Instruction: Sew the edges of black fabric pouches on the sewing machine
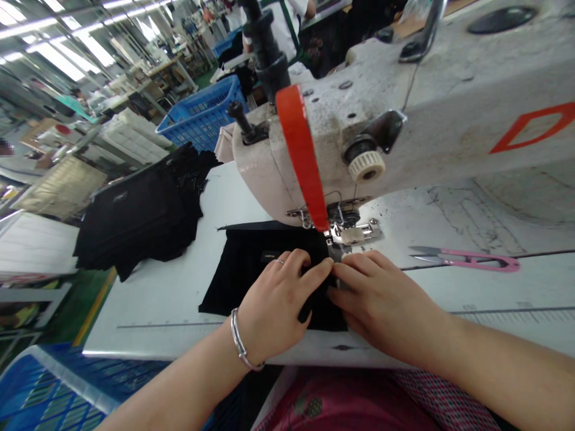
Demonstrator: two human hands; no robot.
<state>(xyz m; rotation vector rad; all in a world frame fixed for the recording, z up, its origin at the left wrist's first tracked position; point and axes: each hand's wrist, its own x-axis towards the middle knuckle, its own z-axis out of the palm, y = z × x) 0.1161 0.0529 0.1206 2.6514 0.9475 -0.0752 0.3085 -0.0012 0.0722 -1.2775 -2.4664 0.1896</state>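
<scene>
Nearest us, along the near edge of the white table (153, 305), our two hands meet over the black cloth (238, 269). Our left hand (276, 299) is partly closed, palm down on it; our right hand (395, 305) is curled at its right side. Both sets of fingertips touch it, though we cannot tell whether either pinches it. The cloth lies flat, its long axis running roughly side to side with the near edge, and most of it spreads left of the meeting fingertips, so our left hand is nearer its bulk. Just beyond those fingertips, toward the far edge, sits the presser foot (353, 234), under the head of the sewing machine (417, 137). Pink snips (485, 260) lie right of the foot; farther off, past the table's left edge, we see a black stack (139, 209)
</scene>
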